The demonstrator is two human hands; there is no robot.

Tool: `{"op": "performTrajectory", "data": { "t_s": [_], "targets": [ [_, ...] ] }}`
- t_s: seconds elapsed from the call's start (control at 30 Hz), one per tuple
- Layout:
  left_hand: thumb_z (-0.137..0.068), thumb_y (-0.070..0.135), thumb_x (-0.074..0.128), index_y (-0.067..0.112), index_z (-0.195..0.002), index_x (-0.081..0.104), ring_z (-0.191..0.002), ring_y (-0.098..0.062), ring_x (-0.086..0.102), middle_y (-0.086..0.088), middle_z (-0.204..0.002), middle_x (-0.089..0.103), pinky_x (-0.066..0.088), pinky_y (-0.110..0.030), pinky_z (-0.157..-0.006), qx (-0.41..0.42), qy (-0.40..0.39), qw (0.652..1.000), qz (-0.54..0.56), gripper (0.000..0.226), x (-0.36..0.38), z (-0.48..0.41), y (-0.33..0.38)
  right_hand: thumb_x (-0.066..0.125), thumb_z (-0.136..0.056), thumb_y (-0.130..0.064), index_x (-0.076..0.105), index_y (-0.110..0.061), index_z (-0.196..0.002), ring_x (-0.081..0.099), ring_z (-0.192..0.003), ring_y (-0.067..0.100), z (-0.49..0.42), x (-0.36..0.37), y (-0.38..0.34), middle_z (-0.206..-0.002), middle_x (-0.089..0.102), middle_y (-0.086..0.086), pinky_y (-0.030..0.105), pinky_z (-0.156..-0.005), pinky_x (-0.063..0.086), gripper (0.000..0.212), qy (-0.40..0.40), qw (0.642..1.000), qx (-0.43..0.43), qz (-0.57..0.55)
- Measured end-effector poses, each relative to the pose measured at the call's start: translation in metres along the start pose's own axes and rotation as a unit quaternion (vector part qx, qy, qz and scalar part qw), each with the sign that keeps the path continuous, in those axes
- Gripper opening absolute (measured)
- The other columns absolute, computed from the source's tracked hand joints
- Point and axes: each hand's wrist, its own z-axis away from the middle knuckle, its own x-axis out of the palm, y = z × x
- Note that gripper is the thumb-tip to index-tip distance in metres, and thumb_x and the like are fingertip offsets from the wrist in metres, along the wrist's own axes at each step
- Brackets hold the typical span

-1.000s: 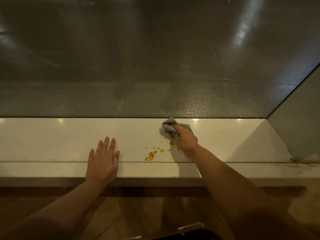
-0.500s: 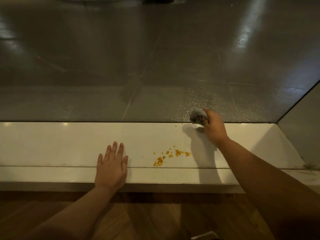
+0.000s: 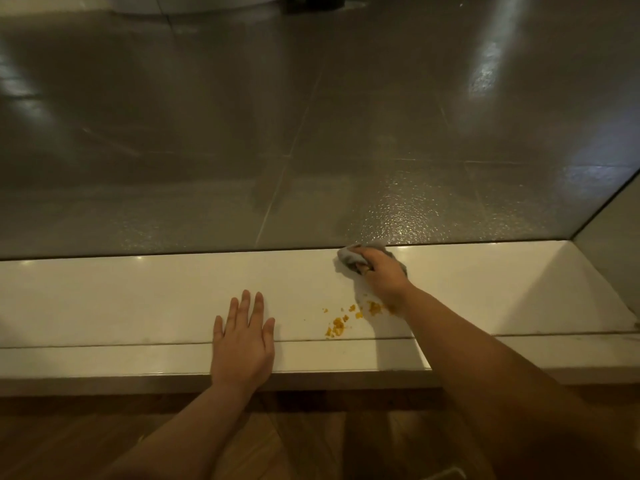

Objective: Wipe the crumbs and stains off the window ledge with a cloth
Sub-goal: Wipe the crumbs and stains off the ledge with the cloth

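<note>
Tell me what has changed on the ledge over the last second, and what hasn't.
The right hand, gripping the grey cloth throughout, lifted it off the ledge toward the glass half a second ago, and has now set it back down at the rear edge, behind the orange crumbs. Nothing was let go. The crumbs remain unswept, and the left hand stays flat on the front edge.

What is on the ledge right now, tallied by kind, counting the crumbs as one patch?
Hands: 2, the left hand flat on the ledge, the right hand gripping the cloth
Grey cloth: 1
Patch of orange crumbs: 1
Total: 4
</note>
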Motion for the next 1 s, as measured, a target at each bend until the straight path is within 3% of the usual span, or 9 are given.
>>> {"op": "performTrajectory", "data": {
  "t_s": [0.07,0.27,0.4,0.57,0.63,0.7,0.8,0.9,1.0],
  "targets": [
    [-0.086,0.05,-0.003,0.026,-0.149,-0.003,-0.148,-0.017,-0.008,0.003,-0.16,-0.007,-0.003,-0.041,-0.12,0.002,-0.003,1.0,-0.002,0.068,-0.001,0.0,0.001,0.043,-0.093,-0.003,0.061,-0.015,-0.124,0.048,-0.111,0.013,0.011,0.007,-0.01,-0.115,0.052,-0.007,0.01,-0.092,0.035,0.038,-0.033,0.999,-0.003,-0.012],
    [-0.094,0.048,0.003,0.025,-0.15,-0.001,-0.148,-0.018,-0.006,0.001,-0.16,-0.004,-0.001,-0.043,-0.12,0.003,-0.003,1.0,0.004,0.061,-0.002,0.001,0.0,0.046,-0.091,0.001,0.056,-0.019,-0.128,0.046,-0.122,0.016,0.039,0.024,-0.01,-0.133,0.053,0.004,0.026,-0.106,0.036,0.044,-0.14,0.99,-0.011,0.014],
    [-0.097,0.045,0.008,0.024,-0.149,-0.002,-0.148,-0.018,-0.006,0.001,-0.16,-0.005,-0.001,-0.043,-0.12,0.003,-0.004,1.0,0.003,0.057,-0.003,0.001,0.001,0.041,-0.095,-0.006,0.052,-0.023,-0.129,0.051,-0.115,0.022,0.043,0.011,-0.019,-0.128,0.055,0.009,0.029,-0.091,0.043,0.039,-0.18,0.983,0.021,0.021],
    [-0.087,0.05,-0.001,0.024,-0.15,0.0,-0.148,-0.019,-0.004,0.001,-0.16,-0.003,-0.001,-0.043,-0.119,0.007,-0.003,1.0,0.007,0.067,-0.002,0.003,0.0,0.044,-0.094,-0.007,0.058,-0.021,-0.122,0.055,-0.115,0.022,0.05,-0.029,-0.031,-0.122,0.061,0.006,0.035,-0.102,0.044,0.034,-0.09,0.995,-0.008,-0.038],
    [-0.092,0.048,0.002,0.024,-0.15,0.001,-0.148,-0.019,-0.004,0.001,-0.16,-0.002,-0.001,-0.043,-0.12,0.004,-0.001,1.0,0.009,0.062,-0.002,0.003,0.0,0.046,-0.094,-0.006,0.059,-0.019,-0.121,0.057,-0.11,0.017,0.057,-0.048,-0.03,-0.117,0.063,0.001,0.018,-0.099,0.044,0.033,-0.055,0.998,-0.011,-0.037],
    [-0.094,0.046,0.004,0.024,-0.15,0.002,-0.148,-0.019,-0.003,0.0,-0.16,-0.001,0.001,-0.044,-0.12,0.001,0.0,1.0,0.007,0.06,-0.001,0.002,-0.001,0.047,-0.093,-0.002,0.057,-0.017,-0.125,0.056,-0.104,0.013,0.066,-0.069,-0.026,-0.111,0.06,-0.004,-0.002,-0.077,0.038,0.036,-0.009,1.0,-0.016,0.014],
    [-0.088,0.049,0.0,0.024,-0.15,0.003,-0.148,-0.02,-0.001,0.001,-0.16,0.0,0.001,-0.043,-0.119,0.001,0.001,1.0,0.009,0.066,0.0,0.002,-0.001,0.045,-0.091,0.002,0.052,-0.019,-0.132,0.055,-0.105,0.014,0.082,-0.092,-0.007,-0.112,0.059,-0.004,0.004,-0.074,0.036,0.047,0.09,0.992,-0.009,0.083],
    [-0.096,0.046,0.007,0.024,-0.15,0.002,-0.148,-0.019,-0.002,0.001,-0.16,-0.001,0.0,-0.043,-0.12,0.001,0.001,1.0,0.007,0.059,0.001,0.001,-0.002,0.044,-0.094,-0.002,0.047,-0.014,-0.136,0.054,-0.116,0.028,0.103,-0.092,0.027,-0.126,0.059,0.01,0.029,-0.098,0.042,0.044,0.177,0.975,0.034,0.13],
    [-0.097,0.044,0.007,0.024,-0.15,0.0,-0.148,-0.019,-0.004,0.001,-0.16,-0.003,-0.001,-0.043,-0.12,0.001,0.002,1.0,0.004,0.057,0.001,0.002,-0.002,0.047,-0.095,-0.014,0.048,-0.012,-0.135,0.056,-0.112,0.04,0.126,-0.083,0.058,-0.126,0.057,0.019,0.039,-0.09,0.046,0.041,0.15,0.965,0.102,0.189]
  ]
}}
